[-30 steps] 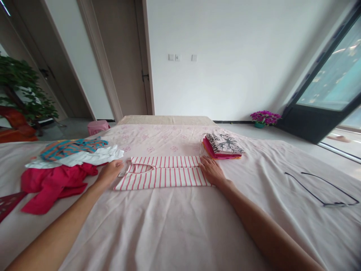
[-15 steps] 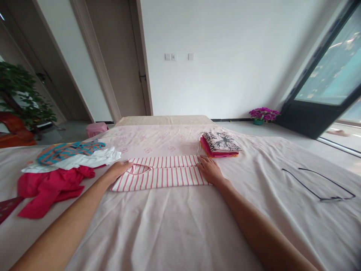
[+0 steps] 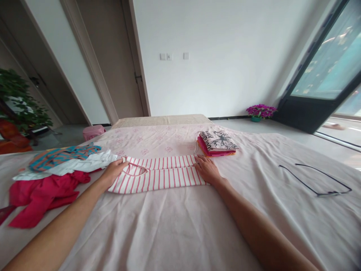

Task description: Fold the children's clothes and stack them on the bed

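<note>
A white shirt with red stripes (image 3: 169,177) lies folded into a long strip across the sheet, its neckline at the left end. My left hand (image 3: 114,171) is closed on the neckline end, fingers gripping the edge, which looks slightly raised. On the opposite end, my right hand (image 3: 208,170) rests with its fingers laid flat over the fabric. Just beyond my right hand sits a stack of folded clothes (image 3: 217,146), a cream printed piece on top and pink ones beneath.
Left of the shirt lies a loose heap: a red garment (image 3: 45,194), a white one (image 3: 84,162) and a blue-and-orange striped one (image 3: 64,156). Eyeglasses (image 3: 332,192) rest on the bedsheet (image 3: 169,233) at the right. A pink stool (image 3: 93,131) stands past the bed's left edge.
The shirt's neckline end has come up slightly in my left hand. My right hand stays on the other end. The whole view has shifted a little.
</note>
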